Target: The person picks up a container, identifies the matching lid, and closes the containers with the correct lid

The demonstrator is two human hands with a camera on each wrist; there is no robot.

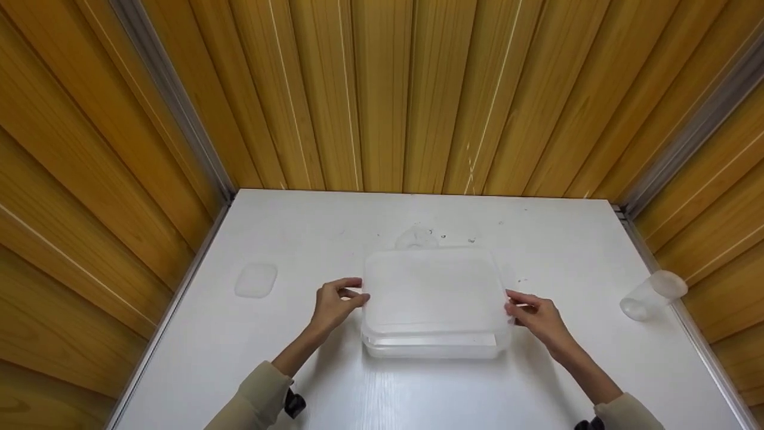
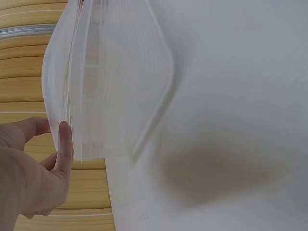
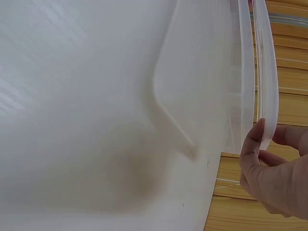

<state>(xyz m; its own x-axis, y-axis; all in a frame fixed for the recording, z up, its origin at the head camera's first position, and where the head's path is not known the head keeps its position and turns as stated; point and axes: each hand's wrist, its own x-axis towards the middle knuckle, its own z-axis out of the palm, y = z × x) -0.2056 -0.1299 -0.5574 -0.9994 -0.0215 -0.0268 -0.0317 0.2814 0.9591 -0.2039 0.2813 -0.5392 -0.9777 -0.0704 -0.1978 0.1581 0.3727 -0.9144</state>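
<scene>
A wide, shallow translucent plastic box rests on the white table in front of me. Over it lies its flat frosted lid, set a little back so that a gap shows along the near side. My left hand pinches the lid's left edge between thumb and fingers. On the opposite side, my right hand grips the right edge the same way. In the left wrist view, the lid stands slightly apart from the box wall. A narrow gap also shows beside the lid in the right wrist view.
A small frosted lid lies at the left of the table. A clear cylindrical container lies on its side near the right edge. Behind the box is a clear rounded piece, with several tiny dark specks nearby. Wood-patterned walls enclose the table.
</scene>
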